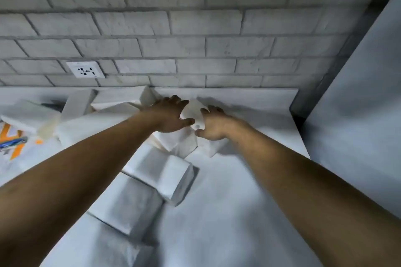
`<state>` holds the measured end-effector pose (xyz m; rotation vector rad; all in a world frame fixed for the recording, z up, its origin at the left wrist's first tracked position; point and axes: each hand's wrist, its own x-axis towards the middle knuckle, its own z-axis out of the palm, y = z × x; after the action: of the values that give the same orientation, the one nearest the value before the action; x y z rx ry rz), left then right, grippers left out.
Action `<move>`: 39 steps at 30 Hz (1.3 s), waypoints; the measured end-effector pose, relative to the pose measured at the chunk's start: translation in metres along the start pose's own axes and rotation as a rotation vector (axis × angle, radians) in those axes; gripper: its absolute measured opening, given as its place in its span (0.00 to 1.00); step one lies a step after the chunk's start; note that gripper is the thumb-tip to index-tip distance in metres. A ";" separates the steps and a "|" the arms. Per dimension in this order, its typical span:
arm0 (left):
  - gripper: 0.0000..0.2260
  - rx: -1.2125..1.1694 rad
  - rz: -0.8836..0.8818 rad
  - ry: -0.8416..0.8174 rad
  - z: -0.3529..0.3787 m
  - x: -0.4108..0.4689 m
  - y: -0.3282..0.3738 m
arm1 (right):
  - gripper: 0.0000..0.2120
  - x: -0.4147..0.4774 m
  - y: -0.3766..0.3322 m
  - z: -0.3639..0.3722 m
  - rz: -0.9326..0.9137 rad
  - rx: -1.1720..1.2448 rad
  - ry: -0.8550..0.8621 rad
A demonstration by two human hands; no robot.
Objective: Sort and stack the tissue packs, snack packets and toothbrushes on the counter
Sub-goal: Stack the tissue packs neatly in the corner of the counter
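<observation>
Several white tissue packs lie scattered over the white counter [249, 201]. Both my arms reach far forward. My left hand [171, 115] and my right hand [213, 124] close in on one white tissue pack [193, 111] near the back wall, fingers curled around its two sides. More packs lie just below the hands [173, 141], one lies mid-counter [171, 178], and another sits nearer me [128, 204]. A heap of packs [112, 102] leans against the wall at the left. The picture is blurred by motion.
A white packet with orange print [15, 145] lies at the far left edge. A wall socket [85, 69] sits in the grey brick wall above the counter. A tall grey panel [358, 115] bounds the counter on the right.
</observation>
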<state>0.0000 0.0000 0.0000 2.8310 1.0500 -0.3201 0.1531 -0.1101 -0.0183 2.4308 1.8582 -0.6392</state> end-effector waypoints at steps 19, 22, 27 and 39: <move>0.21 -0.121 0.171 0.014 0.033 0.046 -0.008 | 0.38 0.002 0.046 0.028 -0.006 -0.167 0.088; 0.20 -0.113 0.200 0.082 0.036 0.048 0.001 | 0.38 -0.004 0.063 0.024 -0.014 -0.140 0.092; 0.21 -0.199 0.176 0.064 0.041 0.053 0.021 | 0.37 -0.017 0.098 0.019 0.030 0.013 0.069; 0.22 -0.311 0.137 0.074 0.050 0.066 0.071 | 0.30 -0.033 0.157 0.043 0.145 0.298 0.305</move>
<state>0.0873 -0.0207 -0.0621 2.6314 0.8290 -0.0347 0.2785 -0.1974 -0.0832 2.9719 1.7645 -0.6033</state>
